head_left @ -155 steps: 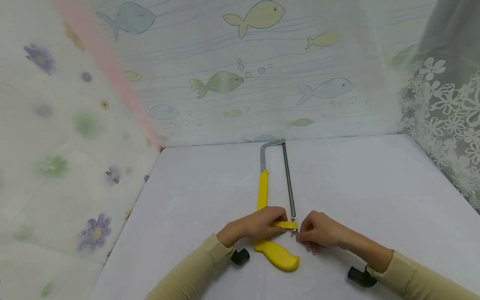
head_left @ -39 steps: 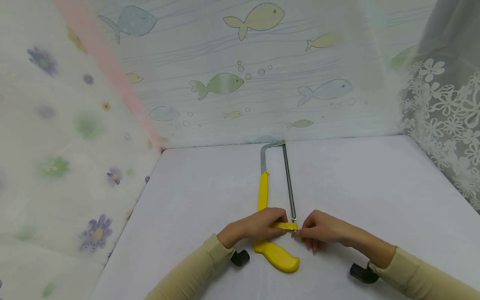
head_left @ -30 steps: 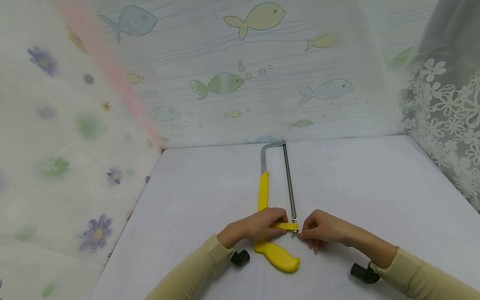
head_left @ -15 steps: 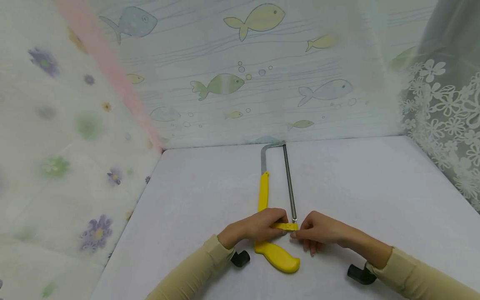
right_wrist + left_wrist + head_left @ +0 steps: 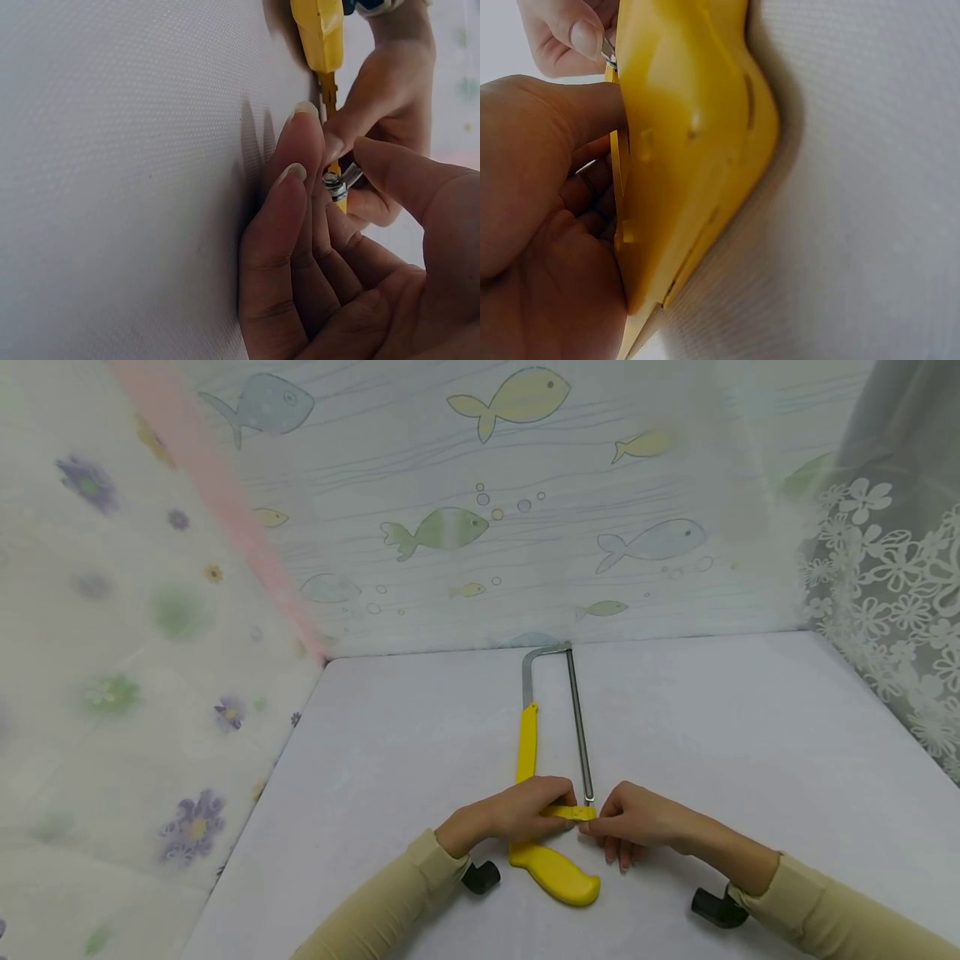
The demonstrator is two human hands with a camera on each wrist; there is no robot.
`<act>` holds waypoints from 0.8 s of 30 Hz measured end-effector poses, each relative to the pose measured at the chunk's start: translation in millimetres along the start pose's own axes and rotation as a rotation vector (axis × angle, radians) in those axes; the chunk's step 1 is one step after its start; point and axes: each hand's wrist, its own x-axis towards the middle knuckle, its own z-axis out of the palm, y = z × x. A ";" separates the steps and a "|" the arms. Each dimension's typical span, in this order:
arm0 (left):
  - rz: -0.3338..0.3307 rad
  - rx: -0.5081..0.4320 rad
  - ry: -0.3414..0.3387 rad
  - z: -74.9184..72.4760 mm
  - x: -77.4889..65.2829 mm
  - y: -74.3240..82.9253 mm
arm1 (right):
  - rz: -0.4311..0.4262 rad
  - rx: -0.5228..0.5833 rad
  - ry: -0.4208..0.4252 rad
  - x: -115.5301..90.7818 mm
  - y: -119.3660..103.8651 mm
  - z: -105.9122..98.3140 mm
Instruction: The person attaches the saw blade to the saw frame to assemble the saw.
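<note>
A hacksaw [image 5: 527, 743] with a yellow handle [image 5: 558, 877] lies flat on the white table, its metal bow toward the back wall. The blade [image 5: 578, 727] runs along its right side. My left hand [image 5: 528, 806] grips the yellow crosspiece by the handle, thumb on the near side, some fingers hidden beyond it. At the blade's near end, my right hand [image 5: 637, 818] pinches a small metal wing nut [image 5: 339, 182], the thumb against one wing. In the left wrist view the yellow handle [image 5: 694, 135] fills the middle, and the right thumb [image 5: 585, 37] meets the wing nut.
White cloth covers the table [image 5: 750, 735]. A fish-print curtain [image 5: 450, 568] hangs at the back edge, a flowered one [image 5: 150, 652] on the left and a lace one [image 5: 900, 568] on the right. A black wrist camera [image 5: 718, 908] sits under the right cuff.
My right fingertips have shifted a little left, the thumb now covering the wing nut, and the right wrist has moved slightly left. The left hand and the hacksaw have stayed in place.
</note>
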 end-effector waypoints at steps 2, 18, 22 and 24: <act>-0.009 -0.001 -0.001 0.5 0.0 0.0 | 0.000 -0.004 0.000 -0.7 0.9 -1.1; 0.008 0.026 0.008 -0.8 0.7 0.3 | -0.044 0.018 -0.020 -4.0 8.9 -8.4; 0.013 0.028 0.007 -0.9 0.7 0.4 | -0.044 0.030 -0.031 -3.2 7.0 -5.8; 0.015 0.026 0.006 -1.1 0.6 0.5 | -0.039 0.026 -0.030 -2.5 5.9 -4.5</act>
